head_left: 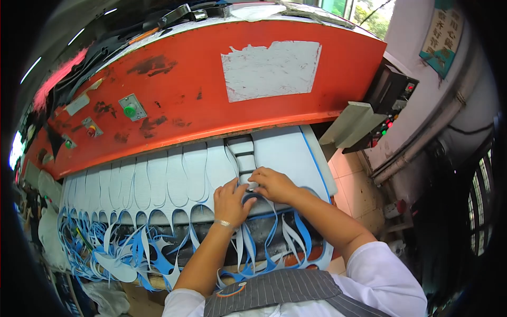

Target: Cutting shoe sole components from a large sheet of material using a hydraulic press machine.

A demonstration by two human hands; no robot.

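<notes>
A sole-shaped cutting die, dark inside with crossbars, lies on a white foam sheet with a blue edge. My left hand rests at the near left side of the die, its fingers bent over the rim. From the right, my right hand has its fingers curled round the near end. Between the hands a small light patch of the die shows; the fingertips are partly hidden. Left of the die, a row of sole-shaped cut outlines runs along the sheet.
An orange-red press beam with a green button spans the far side, low over the sheet. Blue and white foam offcuts hang along the near edge. A control box with lit lamps stands right, beside a metal bracket.
</notes>
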